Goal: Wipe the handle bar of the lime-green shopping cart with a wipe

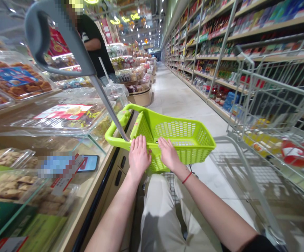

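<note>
a lime-green plastic shopping basket (179, 132) is positioned at the lower centre of the frame, just ahead of the person's lap. a grey handle (62, 45) on a metal pole (107, 105) is seen rising from the basket's left corner toward the upper left of the frame. the left hand (138, 157) and the right hand (168, 154) are laid palm down on the near rim of the basket, a little apart, with the fingers spread rather than pinched. a red cord bracelet (186, 177) is worn on the right wrist, and beige trousers (157, 213) are visible below the basket.

glass display cases (44, 140) filled with boxed baked goods are ranged along the left of the frame, and a smartphone (89, 163) is laid on one of them, near the basket. beyond the cases, at the upper left, a person in a dark t-shirt (95, 45) is standing. a wire shopping cart (273, 105) holding red and yellow packages (294, 152) is seen at the right of the frame. long shelves (207, 66) stocked with bottles and boxes line the upper right, beside a tiled floor (183, 101) that runs toward the top centre.
</note>
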### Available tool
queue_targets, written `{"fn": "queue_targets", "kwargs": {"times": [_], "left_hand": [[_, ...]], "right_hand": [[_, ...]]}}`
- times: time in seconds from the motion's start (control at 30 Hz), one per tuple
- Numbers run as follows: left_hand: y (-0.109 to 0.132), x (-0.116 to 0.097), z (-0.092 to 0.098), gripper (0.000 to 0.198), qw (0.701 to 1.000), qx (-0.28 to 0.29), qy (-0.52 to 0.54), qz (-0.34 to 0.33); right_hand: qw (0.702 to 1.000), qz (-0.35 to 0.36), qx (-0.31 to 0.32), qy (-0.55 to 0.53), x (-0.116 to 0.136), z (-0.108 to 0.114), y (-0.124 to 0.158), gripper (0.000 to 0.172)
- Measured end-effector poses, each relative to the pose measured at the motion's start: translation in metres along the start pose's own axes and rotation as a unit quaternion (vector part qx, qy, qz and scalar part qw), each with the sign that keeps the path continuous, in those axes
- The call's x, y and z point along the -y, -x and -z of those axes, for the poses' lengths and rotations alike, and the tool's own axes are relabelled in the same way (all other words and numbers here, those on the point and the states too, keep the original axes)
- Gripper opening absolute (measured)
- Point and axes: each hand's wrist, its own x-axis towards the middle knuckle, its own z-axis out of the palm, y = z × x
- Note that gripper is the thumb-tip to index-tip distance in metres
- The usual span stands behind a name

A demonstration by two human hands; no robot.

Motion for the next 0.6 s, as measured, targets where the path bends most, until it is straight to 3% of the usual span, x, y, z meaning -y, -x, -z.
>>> {"fn": "queue_targets", "kwargs": {"times": [0.17,0.3,0.47,0.6], "left_hand": [[0.0,0.0,-0.002,0.068,1.0,-0.002,0.003,0.003],[0.0,-0.001,-0.002,0.068,1.0,0.0,0.005,0.004],[0.0,-0.001,0.0,0.069,1.0,0.003,-0.007,0.0],[0.0,-0.001,0.001,0.071,1.0,0.002,-0.008,-0.002]], "right_hand": [[0.993,-0.098,-0.017,0.056,-0.033,0.0,0.02,0.067],[0.991,-0.123,-0.024,0.055,-0.015,-0.004,0.012,0.067],[1.0,-0.008,-0.015,-0.016,0.029,-0.011,-0.016,0.069],[0.997,0.067,-0.021,-0.035,0.032,-0.013,-0.022,0.07]]}}
